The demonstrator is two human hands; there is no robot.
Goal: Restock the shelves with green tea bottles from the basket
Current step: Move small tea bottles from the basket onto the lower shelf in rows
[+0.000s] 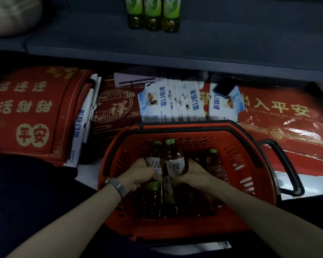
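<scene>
Three bottles [153,13] stand on the shelf [231,43] up top. Low in the middle, the left hand [141,173] and right hand [194,173] each curl fingers round a bottle [174,159] in the basket [259,151]. More wait there, so I think plenty is left.

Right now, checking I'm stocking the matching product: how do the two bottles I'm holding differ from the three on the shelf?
Labels: the held bottles carry white labels with dark characters; the shelf bottles carry green-and-white ones. Pose: the held bottles are gripped over the basket; the shelf bottles stand upright in a row. Both hold tinted liquid.
</scene>
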